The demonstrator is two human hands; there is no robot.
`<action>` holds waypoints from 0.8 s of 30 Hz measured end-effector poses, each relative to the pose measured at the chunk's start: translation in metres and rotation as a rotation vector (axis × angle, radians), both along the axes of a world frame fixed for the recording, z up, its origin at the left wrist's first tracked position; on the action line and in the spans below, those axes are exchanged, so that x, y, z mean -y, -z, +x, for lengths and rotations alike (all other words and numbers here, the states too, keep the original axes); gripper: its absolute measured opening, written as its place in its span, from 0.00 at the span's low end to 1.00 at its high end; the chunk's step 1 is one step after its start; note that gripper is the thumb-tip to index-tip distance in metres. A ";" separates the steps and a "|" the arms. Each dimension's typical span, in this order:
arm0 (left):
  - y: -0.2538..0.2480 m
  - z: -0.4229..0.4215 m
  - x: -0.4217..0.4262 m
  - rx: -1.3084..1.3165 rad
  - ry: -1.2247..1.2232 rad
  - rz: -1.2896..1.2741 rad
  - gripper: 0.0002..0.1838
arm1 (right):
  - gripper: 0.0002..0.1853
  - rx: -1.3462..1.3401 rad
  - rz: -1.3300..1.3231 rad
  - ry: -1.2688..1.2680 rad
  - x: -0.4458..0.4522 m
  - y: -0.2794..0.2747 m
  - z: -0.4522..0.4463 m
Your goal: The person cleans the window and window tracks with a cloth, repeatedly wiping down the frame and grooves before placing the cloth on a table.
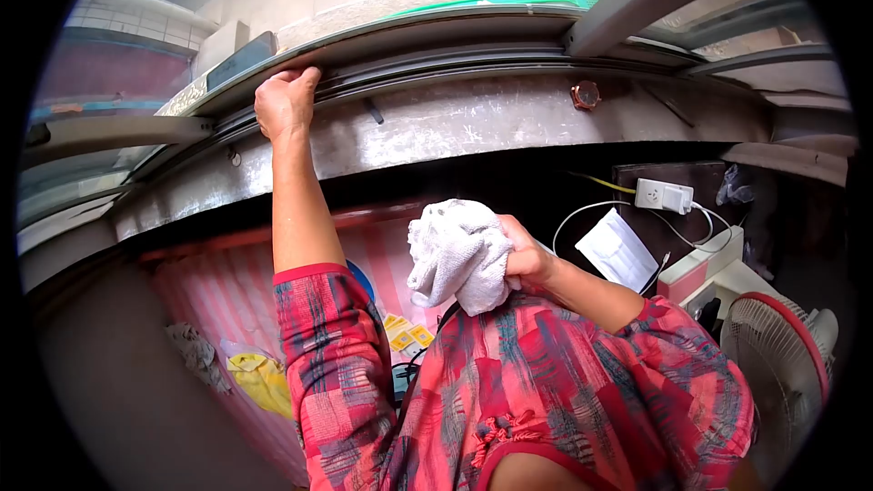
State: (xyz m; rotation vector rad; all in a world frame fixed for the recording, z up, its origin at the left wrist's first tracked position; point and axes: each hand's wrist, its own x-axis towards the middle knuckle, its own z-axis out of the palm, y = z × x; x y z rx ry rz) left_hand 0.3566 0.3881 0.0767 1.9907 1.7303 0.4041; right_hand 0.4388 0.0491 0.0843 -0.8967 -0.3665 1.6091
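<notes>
My left hand (pixel 285 102) is stretched forward to the window track (pixel 436 64), its fingers curled and closed at the outer edge of the frame. Whether anything is between those fingers is hidden. A crumpled white cloth (pixel 461 255) is bunched in my right hand (pixel 527 250), held close in front of my chest. Between the track and me runs the grey metallic sill (pixel 455 118). On the sill lie a round brown-rimmed object (pixel 586 95) and a small dark piece (pixel 374 111).
A pink striped cover (pixel 236 277) lies below the sill, with a yellow cloth (pixel 259 380) in plastic. At the right are a white power strip (pixel 664 195), cables, a white paper (pixel 617 250) and a fan (pixel 773 355). Window frames (pixel 664 0) stand at both sides.
</notes>
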 end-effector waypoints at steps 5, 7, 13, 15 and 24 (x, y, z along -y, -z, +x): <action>-0.024 -0.024 0.042 0.890 -0.057 -0.330 0.09 | 0.30 -0.070 0.054 -0.024 0.038 -0.006 -0.028; -0.027 -0.040 0.071 1.038 0.026 -0.452 0.08 | 0.28 -0.097 0.071 -0.114 0.059 -0.012 -0.038; 0.025 -0.056 0.209 0.964 0.135 -0.735 0.08 | 0.29 -0.051 0.079 -0.190 0.116 0.003 -0.084; 0.073 -0.060 0.237 0.845 0.088 -0.908 0.07 | 0.34 -0.039 0.004 -0.230 0.130 0.005 -0.081; 0.243 0.003 0.305 0.543 -0.036 -0.896 0.12 | 0.32 -0.046 -0.032 0.018 0.172 0.036 -0.057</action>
